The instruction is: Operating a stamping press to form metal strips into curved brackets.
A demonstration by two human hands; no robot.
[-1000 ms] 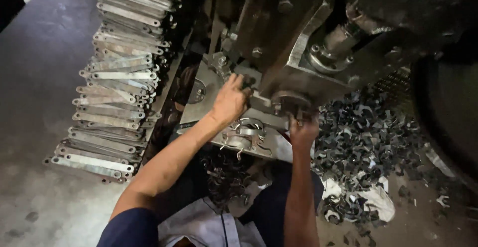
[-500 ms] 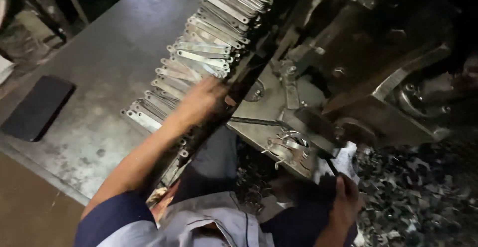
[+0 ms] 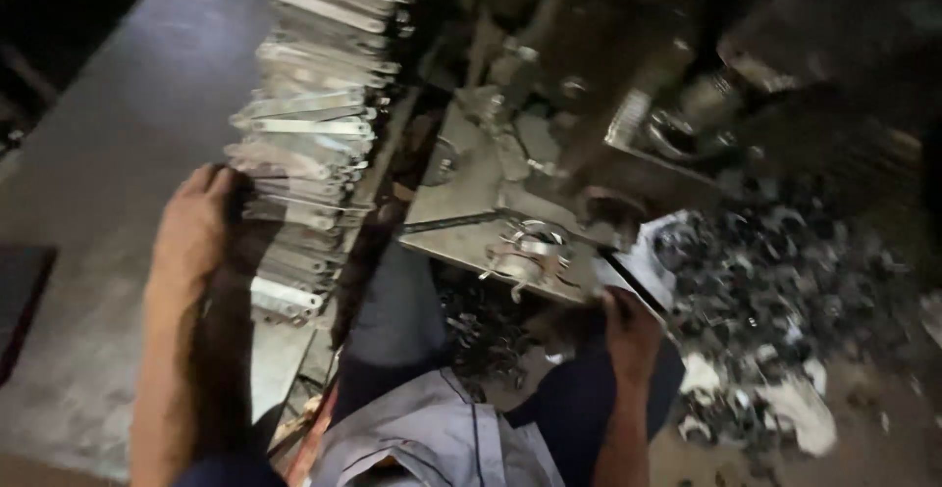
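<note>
a long stack of flat, silvery metal strips with holes at their ends [image 3: 309, 144] is seen running from the top centre of the frame down to the left of centre, laid on a grey metal table [image 3: 108, 153]. the left hand [image 3: 196, 227] is placed at the lower left end of this stack, at mid-left of the frame; its fingers [image 3: 228, 193] are curled against the near ends of the strips and are touching them, but whether a strip is actually gripped cannot be told, since the frame is blurred there.

the right hand [image 3: 628, 325] is found at lower centre-right, raised to the near edge of a tilted grey steel plate [image 3: 491, 222] of a dark press machine [image 3: 628, 85]. its fingers are bent and pressed to the plate's lower corner; whether anything is held cannot be told. a bright curved metal part [image 3: 530, 252] is seen lying on the plate, just up and left of those fingers, not touched by them.

a heap of dark punched metal scrap pieces [image 3: 785, 291] is spread over the right of the frame.
</note>
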